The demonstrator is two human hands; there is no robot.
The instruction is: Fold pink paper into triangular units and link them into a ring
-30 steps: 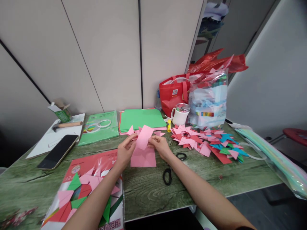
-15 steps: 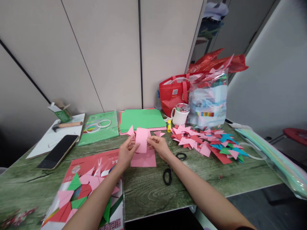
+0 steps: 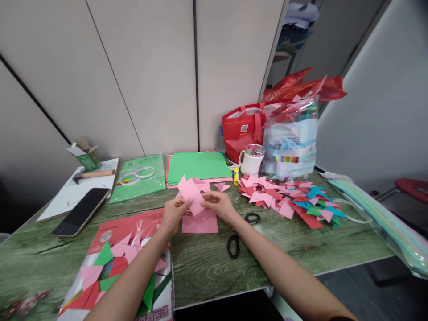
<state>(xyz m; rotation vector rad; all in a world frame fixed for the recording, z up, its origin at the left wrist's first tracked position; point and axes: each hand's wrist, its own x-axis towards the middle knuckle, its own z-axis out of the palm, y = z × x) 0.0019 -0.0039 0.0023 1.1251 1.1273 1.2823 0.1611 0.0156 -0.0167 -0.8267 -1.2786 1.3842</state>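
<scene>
Pink strip [image 3: 194, 194], edges partly behind the fingers [image 3: 211, 196]

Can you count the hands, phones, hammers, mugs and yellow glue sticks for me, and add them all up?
Left hand and right hand: 2
Phone: 1
Hammer: 1
Mug: 1
Glue stick: 1
Total: 6

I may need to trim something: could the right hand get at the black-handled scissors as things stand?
Probably yes, once the right hand releases the pink paper rectangle; the black-handled scissors lie close by, handle loops uncovered, though the right forearm hides their middle.
</scene>
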